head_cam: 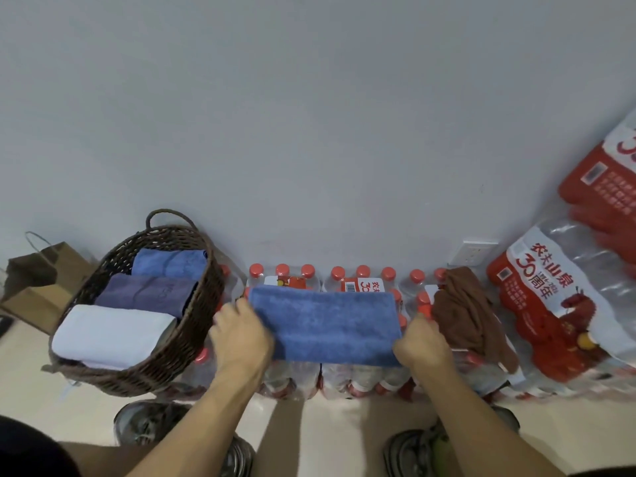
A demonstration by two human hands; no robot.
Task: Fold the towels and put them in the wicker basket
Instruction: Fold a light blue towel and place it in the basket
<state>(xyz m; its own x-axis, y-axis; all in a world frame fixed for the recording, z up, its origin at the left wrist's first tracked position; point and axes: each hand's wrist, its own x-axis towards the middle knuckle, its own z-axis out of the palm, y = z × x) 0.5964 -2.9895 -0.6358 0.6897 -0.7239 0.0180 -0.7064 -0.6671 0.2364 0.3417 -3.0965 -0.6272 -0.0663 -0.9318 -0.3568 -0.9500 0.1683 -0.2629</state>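
Both hands, left hand [241, 333] and right hand [421, 346], pinch the short ends of the blue towel [325, 325], long axis left-right on the water-bottle packs [361, 280]; wicker basket [172, 359] sits just left, nearer the left hand.

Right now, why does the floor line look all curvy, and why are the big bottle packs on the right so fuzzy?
In the head view, the wide-angle lens bends the wall base into a curve; the stacked bottle packs near the right edge look stretched and smeared, while the blue towel and both hands, left and right, stay fairly sharp; the light is soft and even, with faint shadows under the arms.
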